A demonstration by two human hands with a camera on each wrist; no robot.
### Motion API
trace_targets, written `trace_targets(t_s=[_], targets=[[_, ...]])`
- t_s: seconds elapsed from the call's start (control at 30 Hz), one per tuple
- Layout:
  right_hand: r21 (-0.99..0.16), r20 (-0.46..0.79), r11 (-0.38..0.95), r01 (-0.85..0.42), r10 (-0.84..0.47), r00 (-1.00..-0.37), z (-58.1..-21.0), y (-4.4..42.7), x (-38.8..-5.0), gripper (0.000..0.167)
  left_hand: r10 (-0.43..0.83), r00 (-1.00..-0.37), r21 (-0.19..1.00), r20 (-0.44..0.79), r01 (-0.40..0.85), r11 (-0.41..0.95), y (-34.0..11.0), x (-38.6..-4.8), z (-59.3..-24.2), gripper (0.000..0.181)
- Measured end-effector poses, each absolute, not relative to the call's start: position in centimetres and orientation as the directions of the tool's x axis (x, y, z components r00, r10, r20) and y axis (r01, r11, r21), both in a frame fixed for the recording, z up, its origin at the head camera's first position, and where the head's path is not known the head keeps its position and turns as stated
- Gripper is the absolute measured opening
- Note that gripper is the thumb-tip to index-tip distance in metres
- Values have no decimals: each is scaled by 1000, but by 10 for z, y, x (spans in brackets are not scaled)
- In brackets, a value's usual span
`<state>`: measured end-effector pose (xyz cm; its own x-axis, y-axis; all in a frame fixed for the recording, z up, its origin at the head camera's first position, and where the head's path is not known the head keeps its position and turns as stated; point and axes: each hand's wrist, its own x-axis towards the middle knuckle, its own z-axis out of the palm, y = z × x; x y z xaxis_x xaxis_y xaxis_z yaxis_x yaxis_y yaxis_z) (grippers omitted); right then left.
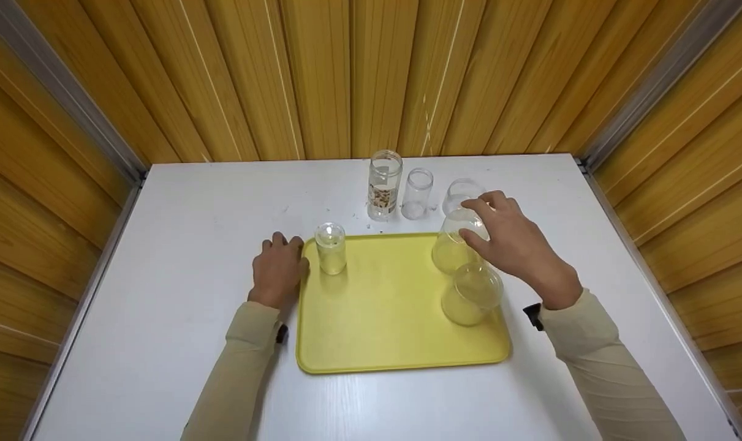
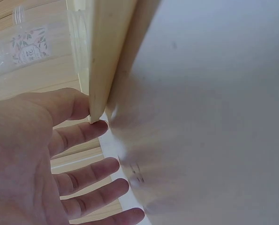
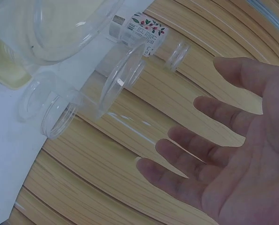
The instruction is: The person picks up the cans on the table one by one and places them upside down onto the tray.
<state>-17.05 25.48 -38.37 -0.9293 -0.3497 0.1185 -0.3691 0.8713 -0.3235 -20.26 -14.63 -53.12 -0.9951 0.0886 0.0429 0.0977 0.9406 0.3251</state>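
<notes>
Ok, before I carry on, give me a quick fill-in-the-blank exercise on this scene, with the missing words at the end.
1. The tray on the table is ____ in colour.
2. Of the tray's left and right sides, the left hand is at the ____ one.
3. Clear containers standing on the tray number ____.
4. With its fingers spread apart, the right hand is holding ____.

Missing words: yellow; left; three; nothing.

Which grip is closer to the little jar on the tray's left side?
The left grip. It touches the tray, just left of the jar. The right grip is at the tray's opposite side.
</notes>
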Motion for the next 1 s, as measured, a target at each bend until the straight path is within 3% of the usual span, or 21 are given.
trace_targets(t_s=[1.0], targets=[[-363,103,882,-299,-281,-954,-386,264,-199,51,84,-996,314,29,89,945,-147,-205,-533,35]])
